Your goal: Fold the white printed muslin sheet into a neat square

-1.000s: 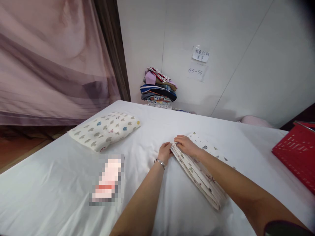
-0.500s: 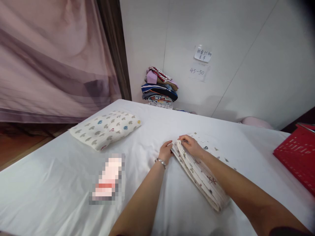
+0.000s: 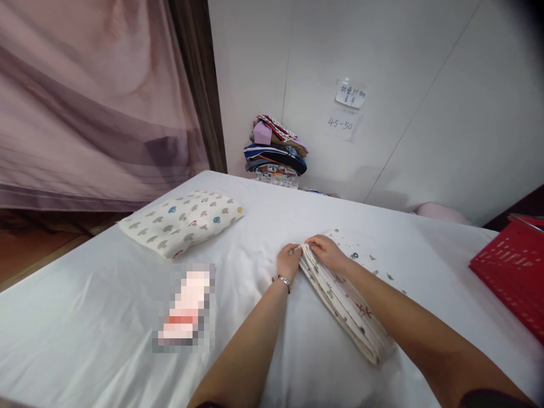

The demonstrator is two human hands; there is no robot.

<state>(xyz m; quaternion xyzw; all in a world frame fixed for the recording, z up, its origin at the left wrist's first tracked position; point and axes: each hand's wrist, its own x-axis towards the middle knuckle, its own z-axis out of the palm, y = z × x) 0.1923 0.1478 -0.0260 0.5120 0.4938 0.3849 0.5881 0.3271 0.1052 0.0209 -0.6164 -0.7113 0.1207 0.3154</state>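
A long folded white cloth (image 3: 340,309) with small brown and red prints lies slantwise on the white-covered table (image 3: 272,221). My left hand (image 3: 289,259) pinches its far left corner, and a bracelet circles that wrist. Right beside it, my right hand (image 3: 326,251) grips the far end from above with fingers bent around the edge. The two hands nearly touch. Under and beyond my right forearm, a flat white patch with small dark prints (image 3: 361,255) shows on the table.
A folded white cloth with grey prints (image 3: 182,224) lies at the left, a pixelated object (image 3: 185,309) nearer. At the right edge stands a red basket (image 3: 510,266). Folded fabrics (image 3: 275,150) are piled beyond the table's far edge, by the wall.
My left hand has moved slightly right and closed on the cloth's corner. My right hand has shifted a little left, and the cloth's far end is now pinched between both hands.
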